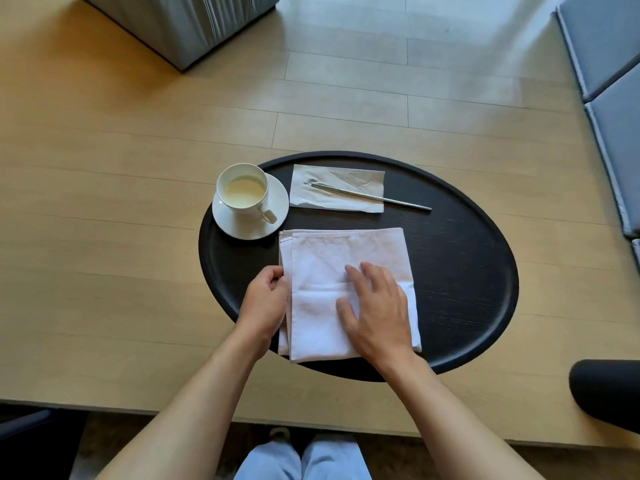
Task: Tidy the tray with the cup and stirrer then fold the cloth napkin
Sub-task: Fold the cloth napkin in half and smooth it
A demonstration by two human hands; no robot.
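Observation:
A black oval tray (464,271) lies on a light wooden table. At its far left a white cup (242,192) with pale liquid stands on a white saucer (277,206). A metal stirrer (377,197) rests across a paper napkin (336,183) at the tray's far side. The white cloth napkin (322,296) lies folded on the near part of the tray. My left hand (265,299) pinches the napkin's left edge. My right hand (375,310) lies flat on top of the cloth, fingers spread.
A grey upholstered stool (180,26) stands beyond the table at the far left. Grey-blue seat cushions (609,81) run along the right. A dark rounded object (606,389) sits at the table's near right corner. My legs in light trousers show below the table edge.

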